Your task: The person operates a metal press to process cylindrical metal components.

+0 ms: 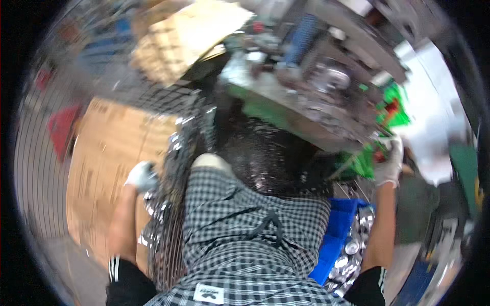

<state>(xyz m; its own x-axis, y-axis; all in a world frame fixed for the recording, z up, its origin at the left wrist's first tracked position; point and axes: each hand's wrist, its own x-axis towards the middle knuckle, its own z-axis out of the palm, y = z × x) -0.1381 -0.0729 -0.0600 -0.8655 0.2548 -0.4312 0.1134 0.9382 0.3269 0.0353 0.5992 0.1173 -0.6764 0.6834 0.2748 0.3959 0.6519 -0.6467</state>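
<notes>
My left hand [142,176], in a white glove, is beside a wire-mesh basket holding shiny metal parts [149,203], over a large sheet of brown cardboard [109,153]. Its fingers are smeared by motion, so I cannot see whether they hold anything. At the right end of a grey metal machine [296,109], my right hand [390,162], also gloved in white, is curled next to a bright green part [363,162]. A small dark reddish piece shows by its fingers; what it grips is too blurred to name.
A blue bin [334,232] with round silvery metal parts [352,247] stands by my right thigh. Below the machine is a dark wet-looking tray [255,153] with shiny scraps. More cardboard [189,35] lies at the far left. A red object [62,130] is beyond the mesh.
</notes>
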